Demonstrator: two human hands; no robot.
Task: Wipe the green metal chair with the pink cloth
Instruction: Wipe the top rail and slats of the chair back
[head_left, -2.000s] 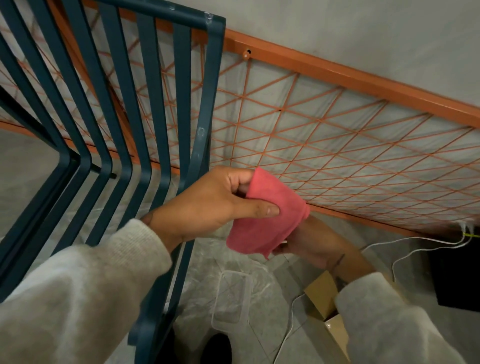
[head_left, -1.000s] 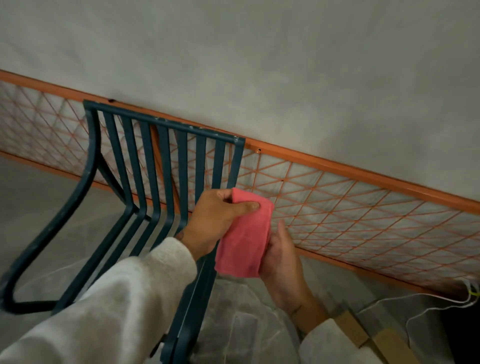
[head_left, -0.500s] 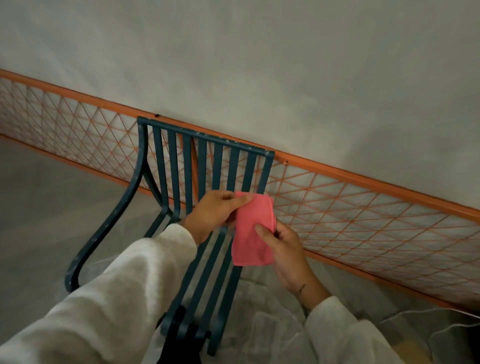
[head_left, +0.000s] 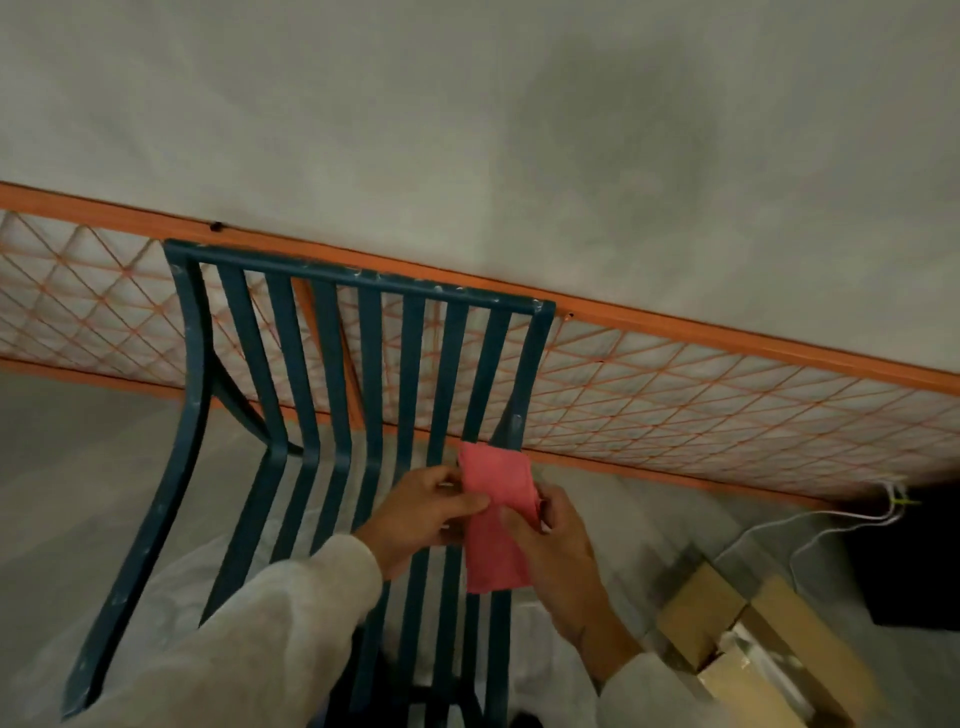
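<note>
The green metal chair (head_left: 332, 374) with slatted back and seat stands in front of me, its back against an orange mesh fence. The pink cloth (head_left: 493, 514) hangs folded over the right side of the seat, near the right-hand slats. My left hand (head_left: 421, 514) pinches the cloth's left edge between thumb and fingers. My right hand (head_left: 556, 551) grips the cloth's right edge from the other side. Both sleeves are light grey.
An orange mesh fence (head_left: 675, 384) runs along the grey wall behind the chair. Cardboard boxes (head_left: 737, 639) lie on the floor at lower right, with white cables (head_left: 810, 525) beyond them. Clear plastic sheeting covers the floor under the chair.
The view has pulled back and the whole chair back now shows. Both hands and the cloth have shifted lower, over the seat's right slats, with the right hand now gripping the cloth's edge.
</note>
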